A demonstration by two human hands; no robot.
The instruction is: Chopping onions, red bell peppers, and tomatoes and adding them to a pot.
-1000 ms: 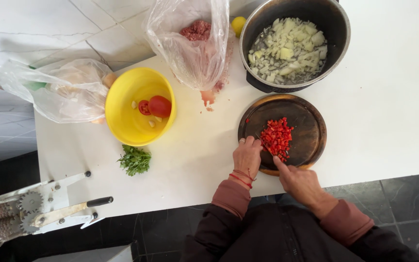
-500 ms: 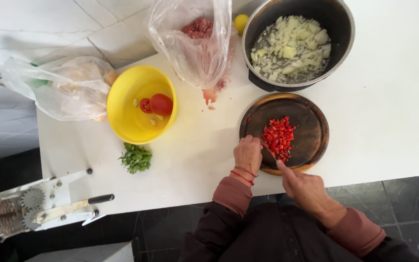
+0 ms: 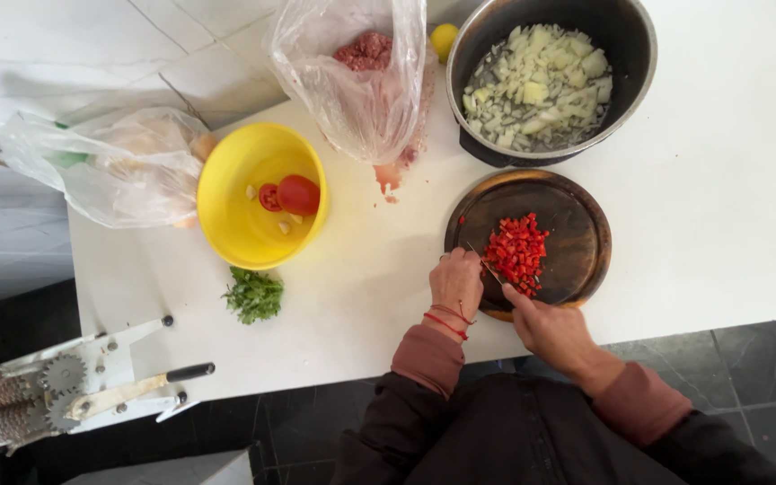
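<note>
At the far left, a white metal machine with toothed rollers and gears [image 3: 56, 395] sits off the edge of the white table [image 3: 729, 198]. On the table lies a clear plastic bag with pale contents [image 3: 105, 166], then a round yellow plastic bowl [image 3: 226, 224] holding a cut red tomato [image 3: 291, 194], with a small bunch of green herbs [image 3: 254, 295] just below it. Next comes a clear plastic bag of raw minced meat [image 3: 363, 72]. Further right, the left hand [image 3: 456, 286] rests on the rim of a round dark wooden cutting board [image 3: 577, 242], fingers curled – a pile of finely diced red pepper [image 3: 516, 252] lies on the board. The right hand [image 3: 551, 330] grips a small knife [image 3: 490, 268], its blade at the pile. Above the board – a dark metal pot of chopped onion [image 3: 539, 76].
</note>
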